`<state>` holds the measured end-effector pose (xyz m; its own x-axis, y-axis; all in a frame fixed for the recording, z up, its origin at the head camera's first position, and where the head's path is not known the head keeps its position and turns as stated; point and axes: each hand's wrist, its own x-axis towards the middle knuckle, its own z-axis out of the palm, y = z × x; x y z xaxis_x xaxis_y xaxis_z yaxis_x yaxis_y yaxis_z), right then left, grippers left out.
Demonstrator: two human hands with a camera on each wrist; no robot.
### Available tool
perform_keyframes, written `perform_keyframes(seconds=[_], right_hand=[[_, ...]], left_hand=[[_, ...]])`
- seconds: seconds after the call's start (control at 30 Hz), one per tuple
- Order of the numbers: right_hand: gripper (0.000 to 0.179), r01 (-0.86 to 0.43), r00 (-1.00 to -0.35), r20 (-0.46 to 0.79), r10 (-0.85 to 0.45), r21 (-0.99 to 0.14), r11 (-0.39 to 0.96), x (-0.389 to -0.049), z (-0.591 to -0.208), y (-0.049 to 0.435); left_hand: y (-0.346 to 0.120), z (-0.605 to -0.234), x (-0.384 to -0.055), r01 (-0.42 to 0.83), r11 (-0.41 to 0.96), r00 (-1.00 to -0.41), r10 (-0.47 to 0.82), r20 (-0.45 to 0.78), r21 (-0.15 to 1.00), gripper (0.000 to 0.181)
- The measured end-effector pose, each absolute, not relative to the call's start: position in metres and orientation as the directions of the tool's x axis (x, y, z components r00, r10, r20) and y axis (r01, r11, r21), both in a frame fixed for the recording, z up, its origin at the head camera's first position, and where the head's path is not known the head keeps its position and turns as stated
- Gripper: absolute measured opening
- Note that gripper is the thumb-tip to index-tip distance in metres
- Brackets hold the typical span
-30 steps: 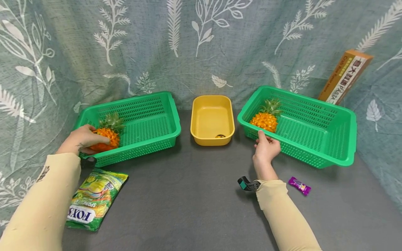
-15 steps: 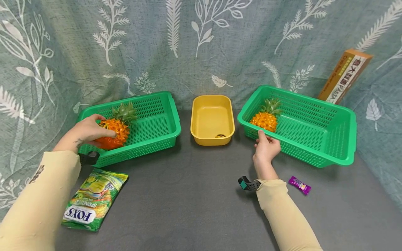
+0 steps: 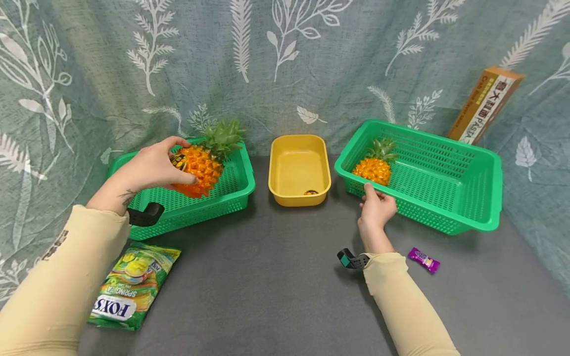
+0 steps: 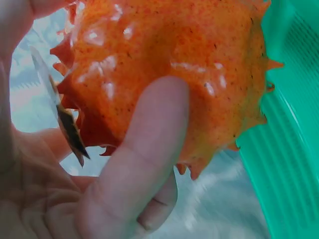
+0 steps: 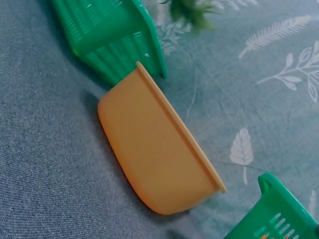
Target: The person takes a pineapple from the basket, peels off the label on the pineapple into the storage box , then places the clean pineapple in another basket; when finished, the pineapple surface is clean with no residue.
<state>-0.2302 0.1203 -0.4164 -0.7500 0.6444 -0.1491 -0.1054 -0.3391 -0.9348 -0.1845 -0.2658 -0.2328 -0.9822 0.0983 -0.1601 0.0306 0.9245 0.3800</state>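
Observation:
My left hand (image 3: 153,168) grips a small orange pineapple (image 3: 202,168), raised over the left green basket (image 3: 196,213), its leafy crown tilted up and right. In the left wrist view, the thumb lies across the spiky, glossy skin of the pineapple (image 4: 214,74); a dark label stands edge-on beside it. A second pineapple (image 3: 373,171) lies at the left end of the right green basket (image 3: 445,217). At that basket's near rim, my right hand (image 3: 376,210) pinches the edge, one digit on the rim and the others curled against the side. The right wrist view does not show this hand.
Between the baskets stands a yellow tub (image 3: 299,201) with a small dark and yellow item inside. A green Fox's candy bag (image 3: 133,287) lies at front left, a purple wrapped sweet (image 3: 424,260) at front right. A pasta box (image 3: 485,106) leans behind the right basket.
My left hand has lifted the pineapple from inside the left basket, carrying it up and to the right. The right hand has stayed at the right basket's rim.

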Motion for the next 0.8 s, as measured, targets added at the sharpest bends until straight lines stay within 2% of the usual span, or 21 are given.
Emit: perform_keyframes(seconds=[0.23,0.37,0.6,0.8], right_hand=[[0.019,-0.091,-0.752,-0.157,0.641,-0.937,-0.336,-0.231,-0.418,0.121],[0.02,-0.09,-0.756,-0.156,0.635,-0.937,-0.337,-0.231,-0.417,0.121],[0.02,-0.091,-0.76,-0.149,0.633,-0.94,-0.33,-0.231,-0.416,0.122],[0.022,-0.083,-0.763,-0.162,0.626,-0.935,-0.344,-0.229,-0.415,0.124]], left_hand=[[-0.224,-0.231,-0.165,0.182,0.901,-0.968,0.235,-0.09,0.394,0.077],[-0.206,-0.241,-0.152,0.302,0.882,-0.936,0.346,-0.063,0.362,0.075],[-0.185,-0.276,-0.13,0.436,0.822,-0.873,0.486,-0.053,0.366,0.076],[-0.177,-0.316,-0.118,0.454,0.783,-0.827,0.548,-0.127,0.426,0.079]])
